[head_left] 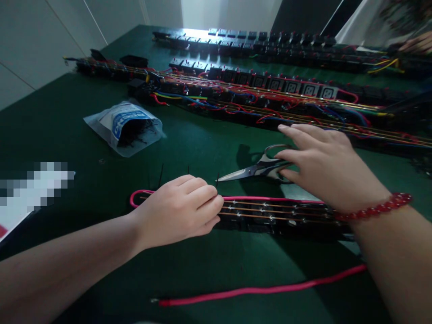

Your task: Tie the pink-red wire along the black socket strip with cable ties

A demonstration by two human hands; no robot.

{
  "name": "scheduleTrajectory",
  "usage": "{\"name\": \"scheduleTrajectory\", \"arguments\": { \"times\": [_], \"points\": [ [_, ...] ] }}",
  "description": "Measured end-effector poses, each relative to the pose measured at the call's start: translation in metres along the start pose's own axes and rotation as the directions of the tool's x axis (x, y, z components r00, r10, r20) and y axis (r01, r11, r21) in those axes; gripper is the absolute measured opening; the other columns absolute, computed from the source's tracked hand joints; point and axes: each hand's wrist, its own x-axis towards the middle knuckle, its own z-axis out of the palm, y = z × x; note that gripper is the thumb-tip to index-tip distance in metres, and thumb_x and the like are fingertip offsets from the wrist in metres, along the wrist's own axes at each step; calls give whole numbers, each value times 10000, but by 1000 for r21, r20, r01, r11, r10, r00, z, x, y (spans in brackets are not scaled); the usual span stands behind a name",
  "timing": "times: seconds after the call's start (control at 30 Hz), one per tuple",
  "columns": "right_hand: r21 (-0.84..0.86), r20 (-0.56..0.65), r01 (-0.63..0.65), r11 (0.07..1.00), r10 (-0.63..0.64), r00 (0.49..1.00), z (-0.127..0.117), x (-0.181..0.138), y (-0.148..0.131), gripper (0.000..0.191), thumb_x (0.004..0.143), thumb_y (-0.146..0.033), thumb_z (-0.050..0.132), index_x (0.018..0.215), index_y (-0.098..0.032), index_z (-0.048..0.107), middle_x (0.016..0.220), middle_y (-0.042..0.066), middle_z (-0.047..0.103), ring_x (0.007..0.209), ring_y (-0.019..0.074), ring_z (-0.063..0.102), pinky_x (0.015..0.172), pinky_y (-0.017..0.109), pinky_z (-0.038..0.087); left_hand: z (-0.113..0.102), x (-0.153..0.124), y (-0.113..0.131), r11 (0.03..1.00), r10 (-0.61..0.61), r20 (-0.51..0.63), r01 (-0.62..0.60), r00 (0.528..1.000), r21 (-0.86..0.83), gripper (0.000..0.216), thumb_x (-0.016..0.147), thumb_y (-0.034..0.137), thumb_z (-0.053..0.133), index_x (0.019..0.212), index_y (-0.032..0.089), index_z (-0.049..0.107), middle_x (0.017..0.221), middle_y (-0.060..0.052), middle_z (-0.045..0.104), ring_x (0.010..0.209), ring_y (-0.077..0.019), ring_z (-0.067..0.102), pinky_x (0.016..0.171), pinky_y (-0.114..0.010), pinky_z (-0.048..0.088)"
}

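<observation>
My left hand [184,204] is closed over a black strip [259,222] with copper rods and a pink wire [249,198] along its far edge. Its fingertips press down there, hiding whatever is between them. Thin black cable tie tails [161,175] stand up along the strip, one right by my index finger. Scissors [251,171] with dark handles lie just behind the strip, points to the left. Fingers apart, my right hand [319,157] hovers at the scissor handles. I see no firm grip on them. A red bead bracelet [381,208] circles the right wrist.
An open plastic bag [135,144] of black ties lies at the left on the green table [199,265]. Nearer me is a loose pink cable [259,290]. Several wired socket strips [270,92] stretch across the back. At the top right another person's hand [418,44] shows.
</observation>
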Motion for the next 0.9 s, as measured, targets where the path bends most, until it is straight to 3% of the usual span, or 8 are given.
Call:
{"name": "scheduleTrajectory", "arguments": {
  "times": [0.07, 0.13, 0.33, 0.43, 0.53, 0.67, 0.73, 0.9],
  "points": [
    [1, -16, 128, 992, -128, 992, -2, 2, -2, 188, 895, -234, 538, 887, -179, 717, 1430, 195, 521, 1341, 401, 442, 1063, 631, 350, 0, 0, 0, 1000, 10, -14, -10, 1000, 0, 191, 955, 244, 509, 1041, 131, 636, 992, -77, 686, 848, -196, 620, 735, -353, 549],
    [39, 16, 201, 979, -201, 979, -2, 3, -4, 236, 913, -223, 482, 927, -168, 711, 1297, 185, 614, 1202, 367, 567, 1043, 590, 396, 0, 0, -1, 1000, 22, -41, -23, 999, -8, 172, 950, 226, 517, 1038, 135, 634, 1001, -73, 686, 866, -188, 617, 758, -343, 547],
    [166, 74, 248, 954, -263, 962, 0, 5, -6, 284, 867, -191, 454, 1014, -191, 697, 1195, 148, 592, 1210, 341, 534, 937, 470, 511, 0, 0, -2, 996, -10, -31, 8, 999, -93, 97, 940, 216, 546, 949, 149, 616, 1036, -60, 680, 937, -190, 613, 827, -344, 534],
    [87, 59, 202, 975, -208, 976, -7, 4, -1, 268, 868, -205, 464, 1021, -147, 676, 1130, 162, 592, 1031, 307, 596, 876, 453, 522, 0, 0, -2, 994, -38, -30, 35, 999, -107, 108, 939, 241, 552, 926, 153, 613, 1031, -63, 672, 947, -195, 611, 829, -347, 521],
    [37, 52, 59, 998, -61, 997, -18, 2, 8, 199, 842, -224, 506, 981, -160, 633, 1035, 150, 638, 920, 298, 622, 782, 430, 505, 1, 0, -2, 994, -61, -34, 57, 998, -92, 145, 933, 260, 563, 1002, 149, 626, 1029, -67, 672, 955, -205, 606, 848, -359, 504],
    [144, 272, -216, 966, 171, 947, -31, 1, 16, 166, 817, -381, 592, 861, -221, 598, 810, 79, 655, 687, 246, 602, 597, 371, 430, 1, -1, -2, 985, -139, -58, 132, 989, -109, 202, 925, 299, 584, 1042, 143, 638, 1071, -86, 686, 1001, -221, 610, 884, -382, 473],
    [180, 332, -258, 949, 189, 924, -34, 0, 14, 183, 799, -396, 604, 872, -229, 594, 808, 74, 655, 665, 230, 590, 593, 360, 419, 0, 0, -2, 966, -217, -52, 207, 975, -153, 249, 917, 342, 603, 1069, 147, 636, 1127, -93, 690, 1063, -240, 608, 926, -416, 447],
    [260, 328, -175, 950, 84, 941, -38, -5, 2, 389, 734, -595, 613, 902, -244, 595, 856, 76, 678, 692, 241, 611, 597, 367, 462, -6, 1, -3, 893, -378, 38, 376, 925, -247, 346, 887, 409, 653, 1139, 173, 623, 1214, -85, 678, 1166, -271, 574, 1009, -479, 363]
  ]
}}
